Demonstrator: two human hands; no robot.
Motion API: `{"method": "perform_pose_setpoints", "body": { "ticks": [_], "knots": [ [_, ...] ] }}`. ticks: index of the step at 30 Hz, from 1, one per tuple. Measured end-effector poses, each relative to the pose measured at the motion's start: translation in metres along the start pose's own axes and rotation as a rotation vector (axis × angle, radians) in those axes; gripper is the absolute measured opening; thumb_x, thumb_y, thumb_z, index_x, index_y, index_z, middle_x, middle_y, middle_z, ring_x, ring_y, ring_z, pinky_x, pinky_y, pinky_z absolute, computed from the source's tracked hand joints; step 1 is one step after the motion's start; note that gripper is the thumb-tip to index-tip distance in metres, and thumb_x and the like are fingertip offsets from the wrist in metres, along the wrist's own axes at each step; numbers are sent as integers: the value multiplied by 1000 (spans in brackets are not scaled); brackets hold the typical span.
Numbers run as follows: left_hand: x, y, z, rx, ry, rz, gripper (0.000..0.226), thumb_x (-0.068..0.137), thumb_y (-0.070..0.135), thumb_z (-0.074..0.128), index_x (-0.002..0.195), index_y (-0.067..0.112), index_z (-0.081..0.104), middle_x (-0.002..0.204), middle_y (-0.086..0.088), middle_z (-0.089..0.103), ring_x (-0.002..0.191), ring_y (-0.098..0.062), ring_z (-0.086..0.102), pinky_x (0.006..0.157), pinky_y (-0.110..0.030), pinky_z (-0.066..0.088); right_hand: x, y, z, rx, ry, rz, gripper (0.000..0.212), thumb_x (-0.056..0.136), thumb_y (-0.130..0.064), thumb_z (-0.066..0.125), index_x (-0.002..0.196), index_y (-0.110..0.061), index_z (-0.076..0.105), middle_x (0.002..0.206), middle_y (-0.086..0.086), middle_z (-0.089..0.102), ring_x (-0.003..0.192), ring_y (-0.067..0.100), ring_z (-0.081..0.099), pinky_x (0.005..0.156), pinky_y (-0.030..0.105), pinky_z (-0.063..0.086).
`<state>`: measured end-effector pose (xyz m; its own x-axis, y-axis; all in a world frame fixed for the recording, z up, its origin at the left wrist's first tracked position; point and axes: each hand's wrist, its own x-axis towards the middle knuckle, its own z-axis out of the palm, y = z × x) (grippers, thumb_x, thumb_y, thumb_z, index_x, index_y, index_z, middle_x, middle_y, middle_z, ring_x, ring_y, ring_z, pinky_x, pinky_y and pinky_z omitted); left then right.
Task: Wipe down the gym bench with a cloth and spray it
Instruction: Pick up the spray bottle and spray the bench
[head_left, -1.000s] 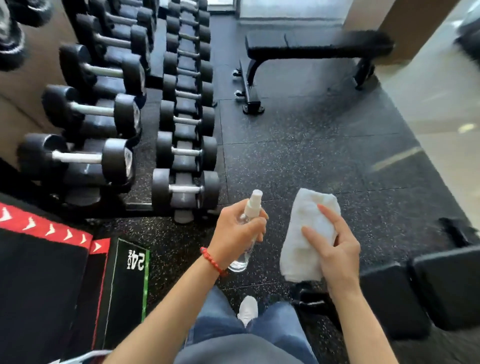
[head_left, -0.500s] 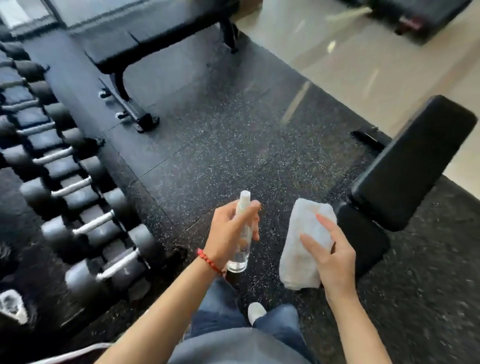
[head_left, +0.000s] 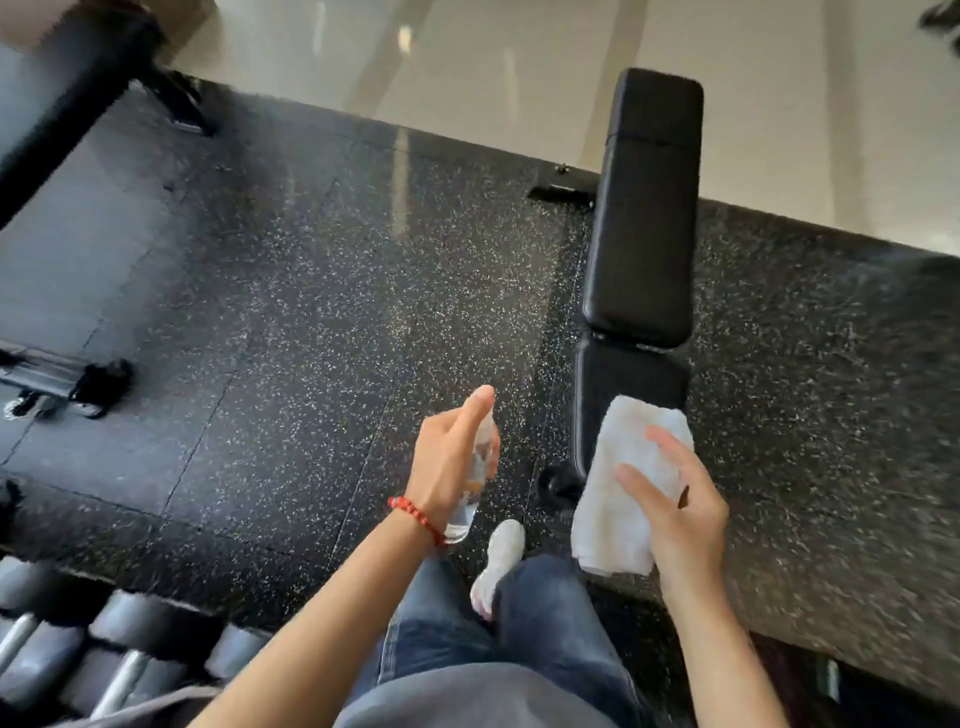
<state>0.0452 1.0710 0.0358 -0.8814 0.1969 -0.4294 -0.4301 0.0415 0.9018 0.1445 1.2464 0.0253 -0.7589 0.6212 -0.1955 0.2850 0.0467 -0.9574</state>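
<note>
A: Head view. Where is the bench?

B: The black padded gym bench (head_left: 641, 218) stands on the speckled rubber floor (head_left: 311, 312), ahead and to the right. Its long back pad runs away from the person, and the short seat pad is the nearer part.

A: And the cloth?

B: The white folded cloth (head_left: 621, 499) is in the right hand (head_left: 680, 514). The thumb and fingers lie spread over its top face and the palm is behind its lower right edge, so the hand holds it. In the picture the cloth's top edge overlaps the seat pad's near end; I cannot tell whether it touches the pad or hangs above it.

A: The spray?

B: The left hand (head_left: 449, 462) grips a small clear spray bottle (head_left: 467, 506). Its fingers are curled round the body, and the index finger reaches up over the head, which is mostly hidden. The bottle's base shows below the wrist, beside a red bead bracelet (head_left: 415, 517). The bottle is left of the bench and apart from it, just across from the cloth.

A: What else?

B: Blue jeans (head_left: 519, 639) and a white shoe (head_left: 501, 566) at the bottom, close to the bench's near foot. Dumbbells (head_left: 119, 670) lie blurred at lower left. A second black bench (head_left: 62, 98) sits at upper left, with pale tile floor (head_left: 519, 67) beyond the rubber.
</note>
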Motion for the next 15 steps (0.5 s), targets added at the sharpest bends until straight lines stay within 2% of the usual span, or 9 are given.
{"method": "perform_pose_setpoints", "body": {
  "ticks": [3, 5, 8, 12, 15],
  "knots": [
    [25, -3, 25, 109, -73, -9, 69, 66, 68, 50, 60, 0, 58, 45, -1, 53, 40, -15, 47, 44, -23, 39, 11, 1, -17, 21, 106, 26, 39, 65, -24, 77, 96, -43, 61, 95, -44, 58, 94, -25, 47, 76, -1, 38],
    [41, -5, 46, 184, -130, 1, 79, 63, 72, 47, 62, -6, 58, 44, -2, 54, 39, -15, 51, 45, -21, 42, 22, 6, -31, 49, 176, 47, 41, 69, -18, 78, 94, -46, 61, 94, -47, 56, 94, -25, 47, 80, 10, 41],
    [65, -12, 77, 266, -219, -18, 82, 63, 75, 45, 62, -6, 59, 44, -6, 56, 40, -18, 54, 50, -25, 42, 38, 11, -52, 68, 275, 92, 43, 73, -12, 74, 89, -50, 62, 94, -44, 57, 94, -24, 47, 83, 20, 38],
    [91, -22, 113, 387, -279, -48, 70, 66, 76, 45, 50, 8, 57, 43, -6, 58, 38, -18, 52, 49, -27, 38, 53, 16, -75, 93, 376, 136, 43, 73, -15, 75, 91, -52, 63, 99, -39, 57, 98, -21, 47, 86, 23, 39],
    [110, -31, 130, 474, -295, -93, 67, 65, 77, 44, 49, 13, 58, 44, -4, 61, 37, -16, 54, 49, -24, 41, 61, 18, -87, 110, 429, 175, 43, 73, -14, 75, 92, -51, 63, 105, -31, 57, 105, -11, 48, 90, 26, 39]
  ]
}}
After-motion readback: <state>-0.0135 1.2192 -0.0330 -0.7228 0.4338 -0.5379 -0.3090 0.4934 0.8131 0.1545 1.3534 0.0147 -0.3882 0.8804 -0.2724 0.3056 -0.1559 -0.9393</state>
